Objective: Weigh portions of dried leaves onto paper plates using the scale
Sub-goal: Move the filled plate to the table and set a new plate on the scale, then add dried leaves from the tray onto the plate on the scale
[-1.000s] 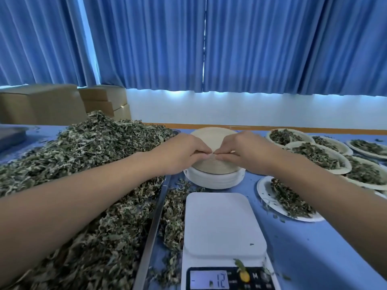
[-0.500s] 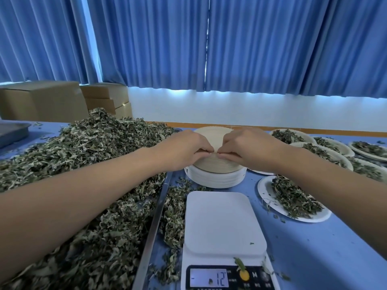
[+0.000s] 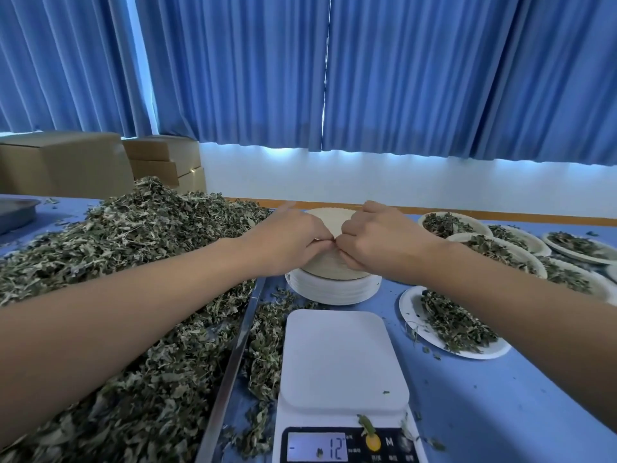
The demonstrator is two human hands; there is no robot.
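Scale (image 3: 344, 372) near centre; plate stack (image 3: 334, 285) behind it; leaf pile (image 3: 127, 262) left; filled plates (image 3: 500, 248) right.

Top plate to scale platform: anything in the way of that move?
Nothing visible does. The left hand and right hand pinch the top plate of the plate stack, just behind the scale platform. That platform holds only a tiny leaf fleck; spilled leaves lie to its left, off the path.

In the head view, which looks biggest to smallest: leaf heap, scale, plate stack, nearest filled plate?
1. heap of dried green leaves
2. white rectangular digital scale (nearest camera)
3. stack of round paper plates and nearest leaf-filled white paper plate: alike, unranked
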